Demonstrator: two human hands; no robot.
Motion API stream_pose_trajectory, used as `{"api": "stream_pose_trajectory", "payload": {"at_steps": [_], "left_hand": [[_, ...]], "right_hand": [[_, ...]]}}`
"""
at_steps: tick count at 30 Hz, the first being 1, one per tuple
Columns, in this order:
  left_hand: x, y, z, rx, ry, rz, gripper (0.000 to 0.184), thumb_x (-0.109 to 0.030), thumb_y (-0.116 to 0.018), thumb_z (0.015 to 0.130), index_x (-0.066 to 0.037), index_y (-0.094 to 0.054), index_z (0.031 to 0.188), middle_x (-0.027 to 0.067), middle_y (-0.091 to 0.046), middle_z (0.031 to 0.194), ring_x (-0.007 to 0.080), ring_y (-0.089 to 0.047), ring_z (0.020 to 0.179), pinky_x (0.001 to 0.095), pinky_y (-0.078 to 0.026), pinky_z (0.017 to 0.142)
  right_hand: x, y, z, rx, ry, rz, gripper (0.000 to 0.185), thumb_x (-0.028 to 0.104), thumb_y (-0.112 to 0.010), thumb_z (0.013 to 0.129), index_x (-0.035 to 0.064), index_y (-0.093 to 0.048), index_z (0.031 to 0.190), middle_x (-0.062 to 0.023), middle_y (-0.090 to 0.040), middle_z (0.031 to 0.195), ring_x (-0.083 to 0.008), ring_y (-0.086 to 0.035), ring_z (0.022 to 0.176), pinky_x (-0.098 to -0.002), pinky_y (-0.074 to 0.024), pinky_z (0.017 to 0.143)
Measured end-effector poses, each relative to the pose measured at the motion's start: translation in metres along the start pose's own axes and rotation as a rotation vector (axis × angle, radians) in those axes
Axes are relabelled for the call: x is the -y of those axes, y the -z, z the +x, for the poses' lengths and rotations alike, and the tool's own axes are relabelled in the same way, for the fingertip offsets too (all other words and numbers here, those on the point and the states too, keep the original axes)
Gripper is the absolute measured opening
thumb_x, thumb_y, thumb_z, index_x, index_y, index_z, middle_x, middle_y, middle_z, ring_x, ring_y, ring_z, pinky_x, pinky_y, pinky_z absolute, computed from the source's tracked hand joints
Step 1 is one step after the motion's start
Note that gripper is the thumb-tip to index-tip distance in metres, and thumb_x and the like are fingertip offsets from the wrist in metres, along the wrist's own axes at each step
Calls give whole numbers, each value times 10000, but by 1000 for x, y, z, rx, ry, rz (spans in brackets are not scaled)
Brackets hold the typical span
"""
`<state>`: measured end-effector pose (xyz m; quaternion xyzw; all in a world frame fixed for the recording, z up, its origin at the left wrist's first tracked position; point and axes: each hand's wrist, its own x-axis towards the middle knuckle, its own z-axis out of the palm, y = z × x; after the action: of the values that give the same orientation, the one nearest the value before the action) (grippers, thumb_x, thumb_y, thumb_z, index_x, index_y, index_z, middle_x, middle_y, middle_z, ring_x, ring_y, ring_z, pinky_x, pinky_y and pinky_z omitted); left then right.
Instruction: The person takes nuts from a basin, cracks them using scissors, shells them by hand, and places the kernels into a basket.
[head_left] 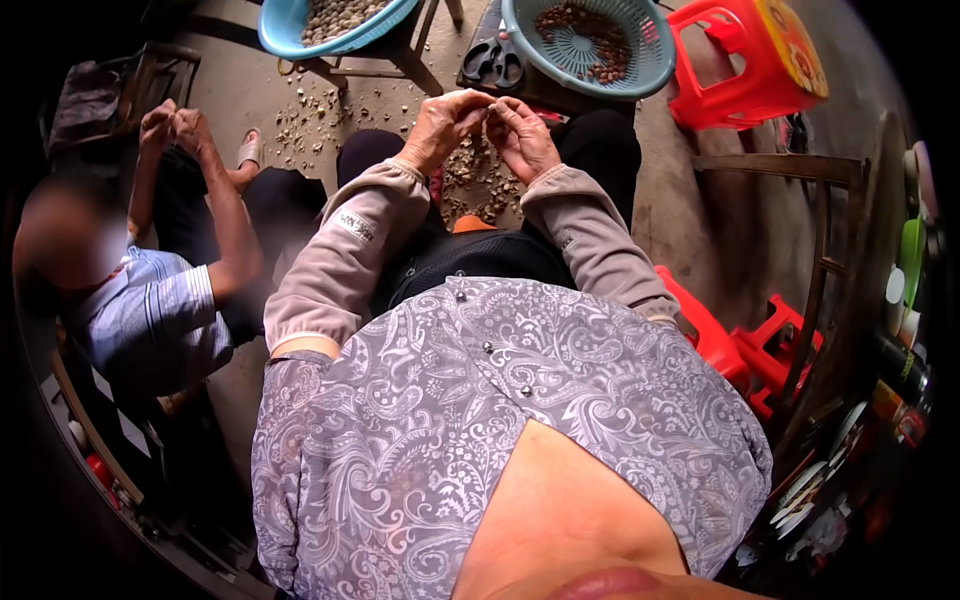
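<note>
My left hand (442, 130) and my right hand (523, 138) meet above my lap, fingertips nearly touching. Both are pinched closed, and whatever sits between the fingers is too small to make out. Below and between my knees lies a heap of broken pale shells (470, 185). Beyond my right hand stands a teal colander (655, 40) with reddish-brown kernels (608, 70) in it. Black-handled scissors (492, 65) rest beside the colander. Farther left, a light-blue basin (375, 30) holds many small, roundish tan nuts or seeds (335, 18).
At my left sits another person (150, 310) with both hands (175, 128) raised together. Shell bits (310, 118) litter the floor. A red stool (715, 60) with a yellow top stands front right; more red stools (775, 345) and a wooden chair frame (830, 175) are at my right.
</note>
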<state>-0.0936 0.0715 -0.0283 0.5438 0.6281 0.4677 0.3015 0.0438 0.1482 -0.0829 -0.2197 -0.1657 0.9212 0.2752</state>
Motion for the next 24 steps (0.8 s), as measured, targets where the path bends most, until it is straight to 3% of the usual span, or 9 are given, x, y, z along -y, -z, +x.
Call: {"api": "stream_pose_trajectory", "payload": {"at_steps": [3, 7, 8, 11, 15, 19, 23, 24], "left_hand": [[0, 2, -16, -57, 76, 45, 126, -54, -593, 855, -15, -611, 973, 55, -639, 816, 87, -604, 742, 235, -489, 641], [2, 3, -28, -159, -148, 344, 113, -69, -629, 783, -31, -590, 882, 124, -612, 787, 241, -629, 720, 306, -497, 646], [4, 1, -32, -167, -148, 392, 119, -79, -618, 773, -29, -550, 858, 149, -592, 779, 321, -605, 731, 361, -496, 649], [9, -6, -40, -148, -132, 535, 118, -72, -597, 782, -26, -509, 846, 165, -587, 787, 336, -600, 752, 389, -492, 641], [10, -12, -44, -162, -52, 509, 120, -77, -578, 795, -18, -478, 827, 186, -586, 725, 368, -604, 716, 419, -489, 612], [17, -11, -40, -192, 60, 306, 161, -130, -598, 803, -2, -501, 799, 199, -602, 720, 356, -624, 696, 373, -495, 608], [19, -14, -36, -249, 152, 170, 158, -144, -604, 806, 5, -555, 784, 163, -618, 686, 237, -643, 630, 326, -487, 568], [19, -15, -36, -258, 167, 141, 147, -136, -608, 798, 6, -575, 785, 135, -619, 656, 170, -617, 587, 301, -475, 543]], "right_hand": [[-8, -2, 0, 25, -74, -36, 105, 68, -608, 859, 37, -589, 957, -31, -599, 808, -102, -535, 676, -207, -452, 610], [-16, 2, 2, 44, -156, -114, 110, 77, -615, 856, 34, -590, 955, -27, -598, 796, -94, -542, 658, -199, -453, 584], [-19, 6, 3, 38, -177, -138, 112, 82, -617, 856, 33, -590, 954, -27, -598, 793, -93, -547, 653, -197, -456, 578], [-21, 7, 1, 16, -221, -116, 124, 97, -627, 852, 31, -589, 950, -30, -602, 784, -96, -566, 645, -196, -465, 556], [-30, 5, 0, -36, -112, -259, 122, 102, -644, 842, 26, -584, 916, -29, -607, 762, -105, -580, 635, -208, -479, 544], [-32, 7, 3, -24, -104, -308, 109, 94, -645, 841, 29, -583, 902, -36, -610, 757, -112, -587, 646, -222, -482, 559], [-33, 8, 6, -56, -87, -292, 93, 91, -640, 844, 33, -586, 894, -39, -612, 756, -109, -577, 639, -220, -465, 549], [-33, 9, 7, -59, -85, -289, 91, 91, -638, 845, 34, -586, 893, -39, -612, 755, -107, -573, 636, -218, -459, 545]]}}
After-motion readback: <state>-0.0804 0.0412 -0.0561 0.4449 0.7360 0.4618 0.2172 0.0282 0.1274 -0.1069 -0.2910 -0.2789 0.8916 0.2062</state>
